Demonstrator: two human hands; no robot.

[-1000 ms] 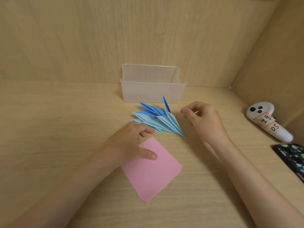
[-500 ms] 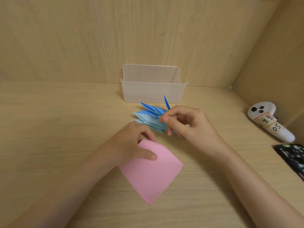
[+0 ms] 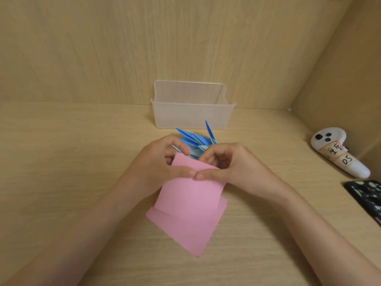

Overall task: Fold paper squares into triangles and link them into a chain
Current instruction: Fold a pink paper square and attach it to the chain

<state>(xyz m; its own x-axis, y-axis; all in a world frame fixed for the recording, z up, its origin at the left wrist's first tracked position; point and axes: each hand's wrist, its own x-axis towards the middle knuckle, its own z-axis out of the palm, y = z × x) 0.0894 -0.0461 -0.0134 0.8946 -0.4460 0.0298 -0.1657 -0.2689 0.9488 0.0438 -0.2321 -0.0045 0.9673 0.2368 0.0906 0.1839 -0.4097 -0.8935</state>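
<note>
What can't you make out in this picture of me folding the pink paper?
Head view:
The blue folded pieces: near part hidden behind the left hand, right hand and pink paper; count unclear.
The dark patterned thing: cut off by the right edge.
The white controller: part of its label writing is too small to read.
The clear box: its frosted front wall hides the floor.
</note>
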